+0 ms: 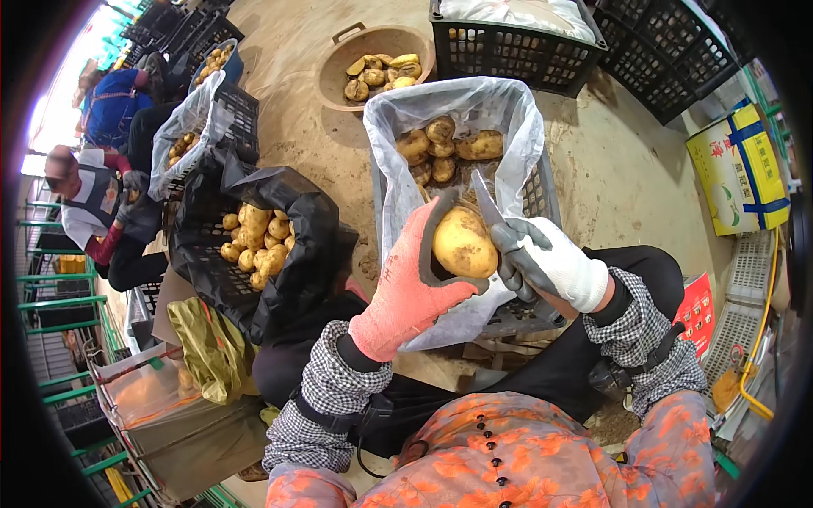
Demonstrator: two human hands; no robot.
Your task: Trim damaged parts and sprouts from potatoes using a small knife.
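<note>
Left hand (415, 275): in a pink glove with a grey palm, spread wide in a deep C and wrapped around the big potato (465, 243), with thumb along the near edge and fingers behind the left side.
Right hand (552, 264): in a white glove with grey fingers, curled closed on the knife (486, 199), with handle hidden in the fist.
Big potato: held up over the near part of the lined crate (542, 193), pale yellow with brown soil patches.
Feel: likely firm, stiff and fairly weighty for one palm; perhaps a little slippery where dusty or damp; hard to crush, but probably easy to nick or bruise.
Where to hold: best cupped around the broad left side, well clear of the blade.
Knife blade: pointing up and away above the lined crate, just beside the potato's upper right; contact impossible to tell.
Inside the lined crate: soil-covered potatoes (480, 146), bunched toward the far end.
Left of the lined crate: black bag (313, 212) in another crate, around paler potatoes (264, 245).
Beyond the lined crate, slightly left: brown bowl (373, 42) with potato pieces (379, 76).
Beyond the lined crate, slightly right: black crate (518, 57) topped with a white sack (508, 12).
Far left of the lined crate: seated co-worker (110, 199).
</note>
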